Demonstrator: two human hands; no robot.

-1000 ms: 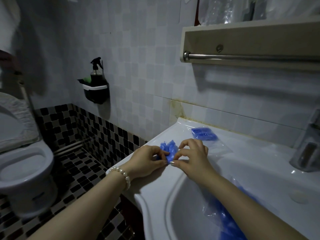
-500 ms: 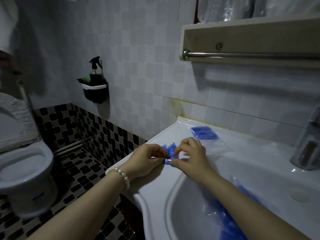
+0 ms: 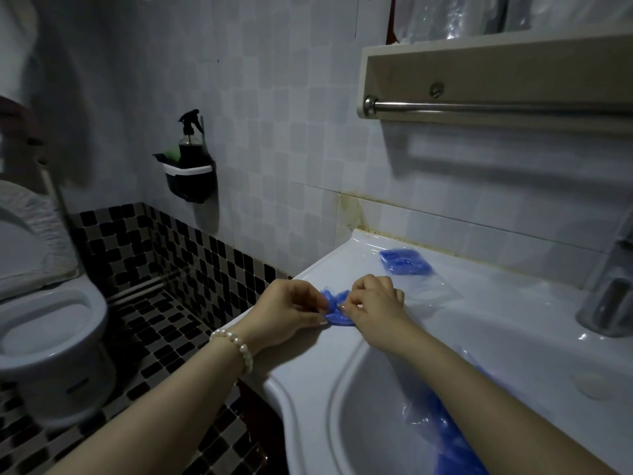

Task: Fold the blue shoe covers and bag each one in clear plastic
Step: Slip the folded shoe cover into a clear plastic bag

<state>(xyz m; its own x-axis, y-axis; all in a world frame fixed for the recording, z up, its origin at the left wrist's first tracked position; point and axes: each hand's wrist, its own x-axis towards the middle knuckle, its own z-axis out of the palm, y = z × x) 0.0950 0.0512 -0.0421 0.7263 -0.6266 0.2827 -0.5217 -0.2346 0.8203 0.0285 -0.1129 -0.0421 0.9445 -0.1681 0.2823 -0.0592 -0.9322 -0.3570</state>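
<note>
On the sink point(image 3: 308, 358) rim, the left hand point(image 3: 287, 311) and right hand point(image 3: 375, 303) pinched a blue cover point(image 3: 337, 308) between curled fingertips. Folding it well probably meant pressing each crease flat against the rim and keeping the edges aligned before bagging. The hands hid most of the cover. A bagged cover point(image 3: 404, 264) lay behind; the blue pile point(image 3: 448, 437) in the basin was cut off.

Home bathroom, toilet point(image 3: 51, 323), white sink point(image 3: 308, 399), tiled walls, towel rail point(image 3: 496, 106)
</note>
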